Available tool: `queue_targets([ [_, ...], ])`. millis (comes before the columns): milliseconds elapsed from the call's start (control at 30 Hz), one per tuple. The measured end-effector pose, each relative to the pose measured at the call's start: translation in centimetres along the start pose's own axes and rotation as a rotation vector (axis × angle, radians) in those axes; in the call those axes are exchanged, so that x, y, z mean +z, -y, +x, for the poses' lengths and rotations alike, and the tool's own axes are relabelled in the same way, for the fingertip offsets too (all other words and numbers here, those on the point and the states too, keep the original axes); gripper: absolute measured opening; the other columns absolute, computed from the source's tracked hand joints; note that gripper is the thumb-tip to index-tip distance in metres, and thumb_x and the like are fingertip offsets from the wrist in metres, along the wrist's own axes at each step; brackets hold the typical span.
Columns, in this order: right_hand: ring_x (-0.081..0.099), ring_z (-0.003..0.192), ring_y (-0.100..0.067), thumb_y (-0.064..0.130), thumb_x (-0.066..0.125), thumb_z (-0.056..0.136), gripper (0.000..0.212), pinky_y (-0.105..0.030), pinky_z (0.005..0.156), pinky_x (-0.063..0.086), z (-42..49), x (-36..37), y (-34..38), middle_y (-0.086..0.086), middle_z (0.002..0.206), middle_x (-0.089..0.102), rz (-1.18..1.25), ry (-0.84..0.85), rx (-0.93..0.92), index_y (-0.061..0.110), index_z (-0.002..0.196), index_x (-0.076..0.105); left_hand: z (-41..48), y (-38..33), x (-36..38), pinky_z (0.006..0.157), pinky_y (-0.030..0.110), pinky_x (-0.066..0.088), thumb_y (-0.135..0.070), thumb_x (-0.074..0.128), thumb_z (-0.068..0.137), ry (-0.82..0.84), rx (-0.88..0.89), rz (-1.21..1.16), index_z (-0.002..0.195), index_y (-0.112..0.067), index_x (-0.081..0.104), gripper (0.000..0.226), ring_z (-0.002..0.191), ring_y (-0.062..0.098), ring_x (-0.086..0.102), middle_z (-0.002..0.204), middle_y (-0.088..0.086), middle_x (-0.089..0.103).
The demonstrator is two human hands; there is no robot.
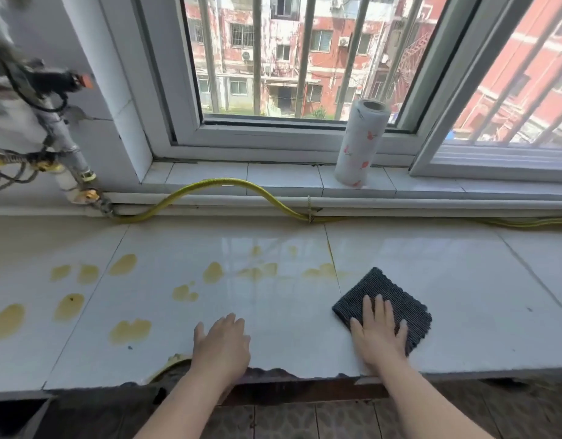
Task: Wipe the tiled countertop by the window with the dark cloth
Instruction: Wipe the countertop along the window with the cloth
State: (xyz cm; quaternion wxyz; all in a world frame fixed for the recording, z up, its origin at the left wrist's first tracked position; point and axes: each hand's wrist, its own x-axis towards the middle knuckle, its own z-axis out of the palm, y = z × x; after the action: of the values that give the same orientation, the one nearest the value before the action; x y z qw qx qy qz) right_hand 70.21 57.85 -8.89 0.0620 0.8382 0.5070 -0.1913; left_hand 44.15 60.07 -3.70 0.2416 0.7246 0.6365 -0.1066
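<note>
A white tiled countertop (463,296) runs below the window. Several yellow-brown stains (124,264) mark its left and middle tiles. A folded dark grey cloth (396,294) lies flat on the right-of-centre tile. My right hand (379,334) presses down on the cloth's near half, fingers spread. My left hand (221,343) rests palm-down on bare tile near the front edge, holding nothing, fingers slightly apart. The nearest smeared stains sit just left of the cloth's far corner.
A paper towel roll (358,144) stands on the window sill (282,177). A yellow hose (229,183) curves along the back of the counter to pipes and valves (67,153) at left. The counter's front edge (289,373) is chipped.
</note>
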Motion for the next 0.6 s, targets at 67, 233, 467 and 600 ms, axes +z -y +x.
queue_targets([
  [67,-0.019,0.145,-0.021,0.041,0.015,0.100,0.061,-0.050,0.116,-0.007,1.2,-0.2,2.5,-0.006,0.158,-0.019,-0.004,0.006,-0.027,0.019,0.149,-0.013,0.0,0.0,-0.1,0.120,0.045,0.004,-0.020,0.022,0.100,0.014,-0.017,-0.024,0.140,-0.017,0.033,0.042,0.141,0.012,0.026,0.152,-0.003,0.031],
  [233,-0.022,0.144,-0.019,0.042,0.019,0.100,0.062,-0.049,0.114,-0.014,1.3,0.6,11.0,-0.003,0.158,-0.021,-0.074,0.067,-0.468,0.020,0.150,-0.010,0.7,-0.8,-1.5,0.119,0.044,0.005,-0.021,0.025,0.099,-0.014,-0.070,-0.069,0.137,-0.018,0.038,0.040,0.136,0.012,0.035,0.148,-0.002,0.037],
  [467,-0.019,0.145,-0.013,0.043,0.021,0.100,0.060,-0.043,0.116,-0.013,5.2,-1.1,5.7,0.004,0.159,-0.017,-0.024,0.041,-0.437,0.027,0.151,-0.006,2.8,-3.2,-2.4,0.119,0.045,0.003,-0.024,0.024,0.101,-0.051,-0.082,-0.095,0.142,-0.017,0.032,0.043,0.143,0.012,0.024,0.156,-0.001,0.026],
  [600,-0.017,0.145,-0.016,0.043,0.016,0.100,0.060,-0.047,0.118,-0.006,8.8,-3.3,-0.9,-0.001,0.159,-0.017,0.018,-0.001,-0.096,0.024,0.150,-0.010,3.6,-4.3,-1.6,0.120,0.045,-0.001,-0.024,0.022,0.101,-0.011,-0.098,-0.116,0.147,-0.017,0.023,0.046,0.146,0.010,0.014,0.159,-0.001,0.015],
])
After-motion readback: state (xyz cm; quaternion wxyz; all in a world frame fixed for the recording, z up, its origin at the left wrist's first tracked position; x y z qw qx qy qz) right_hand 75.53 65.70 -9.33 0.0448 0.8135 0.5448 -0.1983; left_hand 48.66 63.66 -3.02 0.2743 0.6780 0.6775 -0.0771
